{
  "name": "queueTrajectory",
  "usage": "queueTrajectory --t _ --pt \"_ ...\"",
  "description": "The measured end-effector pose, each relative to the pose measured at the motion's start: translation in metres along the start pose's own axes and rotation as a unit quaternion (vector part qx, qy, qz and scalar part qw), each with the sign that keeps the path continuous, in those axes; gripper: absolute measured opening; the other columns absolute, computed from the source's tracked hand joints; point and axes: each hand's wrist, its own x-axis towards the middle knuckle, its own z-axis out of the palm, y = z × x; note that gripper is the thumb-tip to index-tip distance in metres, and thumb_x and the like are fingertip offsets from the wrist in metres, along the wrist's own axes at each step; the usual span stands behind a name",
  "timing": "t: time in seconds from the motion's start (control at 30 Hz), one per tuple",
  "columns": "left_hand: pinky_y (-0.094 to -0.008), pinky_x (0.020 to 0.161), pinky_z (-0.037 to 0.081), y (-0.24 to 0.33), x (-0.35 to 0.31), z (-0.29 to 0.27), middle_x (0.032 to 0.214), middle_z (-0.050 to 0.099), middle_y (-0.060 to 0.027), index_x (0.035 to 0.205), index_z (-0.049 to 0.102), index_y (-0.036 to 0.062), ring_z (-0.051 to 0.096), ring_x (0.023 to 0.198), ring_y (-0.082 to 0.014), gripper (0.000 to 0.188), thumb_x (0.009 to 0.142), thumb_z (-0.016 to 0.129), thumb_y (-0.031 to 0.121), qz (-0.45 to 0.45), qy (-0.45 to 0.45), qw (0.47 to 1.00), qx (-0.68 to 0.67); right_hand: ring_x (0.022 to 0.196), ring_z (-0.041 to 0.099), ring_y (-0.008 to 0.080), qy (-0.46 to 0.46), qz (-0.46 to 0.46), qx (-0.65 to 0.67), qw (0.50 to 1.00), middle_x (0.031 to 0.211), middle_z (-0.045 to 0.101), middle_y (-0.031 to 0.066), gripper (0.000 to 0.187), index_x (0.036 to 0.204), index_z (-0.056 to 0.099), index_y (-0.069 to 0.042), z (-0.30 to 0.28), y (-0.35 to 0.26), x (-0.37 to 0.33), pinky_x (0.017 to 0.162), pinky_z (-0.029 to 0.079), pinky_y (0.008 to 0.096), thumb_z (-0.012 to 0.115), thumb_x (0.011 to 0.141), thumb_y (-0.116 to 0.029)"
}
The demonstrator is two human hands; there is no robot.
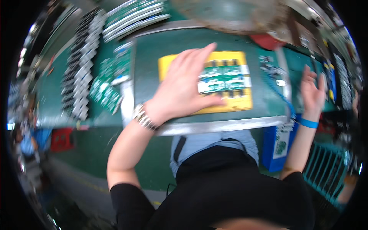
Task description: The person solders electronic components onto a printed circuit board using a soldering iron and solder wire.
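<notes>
My left hand (180,88) lies spread over the left part of a yellow block (240,103), its fingers stretched and its thumb along the near side. On that block sits a green circuit board panel (225,79) with white end strips; my palm hides part of its left side. Black parts line the far and near sides of the panel. Off to the right, my right hand (312,94) is held up near a tray of small parts, fingers apart and nothing visible in it. A blue band (309,123) circles the right wrist.
Stacked black and grey connector strips (82,65) and loose green boards (105,92) are at left. More boards in racks (136,17) stand at the back. A blue coiled cord (279,94) runs down the right side. A blue bin (270,149) stands below the metal table edge (226,124).
</notes>
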Motion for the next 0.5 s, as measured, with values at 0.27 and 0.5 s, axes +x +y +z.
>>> queueTrajectory --t 0.27,0.5 --pt "-0.0393 0.093 0.044 0.013 -0.044 -0.058 0.123 0.059 -0.0136 0.129 0.051 0.0006 0.054 0.11 -0.0316 0.057 0.078 0.073 0.012 -0.025 0.131 0.975 0.179 0.076 0.046 0.0155 0.125 -0.135 0.058 0.981 0.084 0.048 0.0073 0.022 0.111 0.052 0.005 -0.052 -0.082 0.05 0.064 0.038 0.0265 0.055 0.096 -0.011" --pt "-0.0343 0.07 0.048 -0.026 -0.092 -0.11 0.086 0.062 -0.0009 0.085 0.07 0.0114 0.057 0.082 -0.0233 0.01 0.075 0.072 0.008 -0.131 0.092 0.925 0.345 0.048 0.018 0.0116 0.15 -0.24 -0.183 0.941 0.054 0.018 -0.0018 0.045 0.06 0.031 -0.012 -0.056 -0.101 0.07 0.048 0.021 0.0276 0.062 0.092 -0.007"
